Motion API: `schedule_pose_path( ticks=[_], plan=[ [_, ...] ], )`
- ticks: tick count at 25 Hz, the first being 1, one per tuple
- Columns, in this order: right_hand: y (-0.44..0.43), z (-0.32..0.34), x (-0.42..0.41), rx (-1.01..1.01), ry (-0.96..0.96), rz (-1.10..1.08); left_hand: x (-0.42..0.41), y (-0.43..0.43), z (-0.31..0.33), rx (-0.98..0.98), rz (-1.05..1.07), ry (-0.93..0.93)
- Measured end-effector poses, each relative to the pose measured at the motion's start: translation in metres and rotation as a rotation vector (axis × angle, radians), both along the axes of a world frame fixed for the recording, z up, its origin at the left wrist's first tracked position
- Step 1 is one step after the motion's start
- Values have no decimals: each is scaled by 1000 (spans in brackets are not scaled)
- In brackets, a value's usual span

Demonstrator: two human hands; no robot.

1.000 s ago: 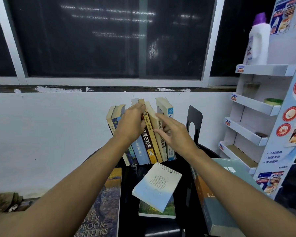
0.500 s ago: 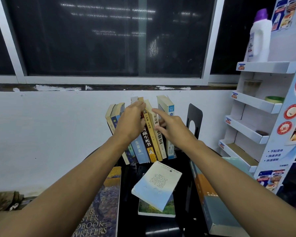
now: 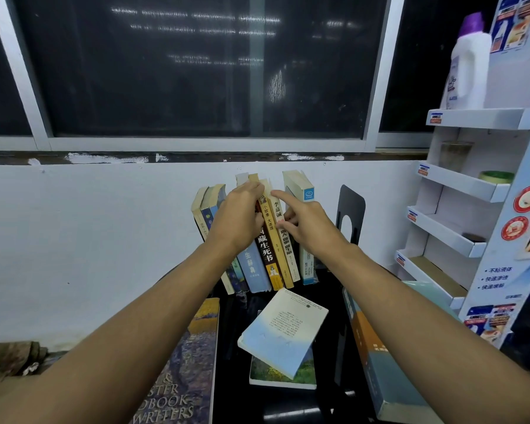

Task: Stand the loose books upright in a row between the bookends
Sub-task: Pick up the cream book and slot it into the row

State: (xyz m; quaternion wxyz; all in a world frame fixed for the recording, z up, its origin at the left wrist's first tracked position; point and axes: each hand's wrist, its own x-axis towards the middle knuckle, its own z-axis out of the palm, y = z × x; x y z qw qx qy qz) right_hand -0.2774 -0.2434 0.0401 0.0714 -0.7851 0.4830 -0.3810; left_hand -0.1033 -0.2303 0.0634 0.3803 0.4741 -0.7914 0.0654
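— Nearest to you?
— A pale blue paperback (image 3: pixel 283 330) lies flat, half hiding another book (image 3: pixel 276 373).
— And your hands?
— Your left hand (image 3: pixel 236 218) grips the tops of the leaning row of books (image 3: pixel 268 249). Your right hand (image 3: pixel 309 228) lays its index finger on a cream spine; if it pinches, I cannot tell. The black metal bookend (image 3: pixel 351 215) stands just right.

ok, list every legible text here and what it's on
"藏生死书": dark brown book spine; the character above is partly behind the left hand.
"小故事 大道理": tan book spine.
"李嘉诚": white book spine.
"STER", "DBOOK", "WRITERS": large painted-cover book lying flat, partly behind the forearm.
Unreadable: back cover of the pale blue loose book, cardboard rack labels, white bottle label.
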Motion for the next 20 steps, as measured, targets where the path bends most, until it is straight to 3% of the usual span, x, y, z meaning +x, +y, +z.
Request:
schedule_pose_path(
  ticks=[5, 9, 14, 20],
  plan=[
    [9, 1, 1, 23, 18, -4, -3, 7, 3, 48, 16, -8],
    [25, 4, -10, 15, 178, -34, -7, 15, 5, 103, 20, 8],
    [56, 13, -45, -53, 277, -136, -29, 46, 3, 23, -112, 69],
    [106, 1, -116, 50, 425, -261, -79, 78, -23, 251, -218, -37]
  ],
)
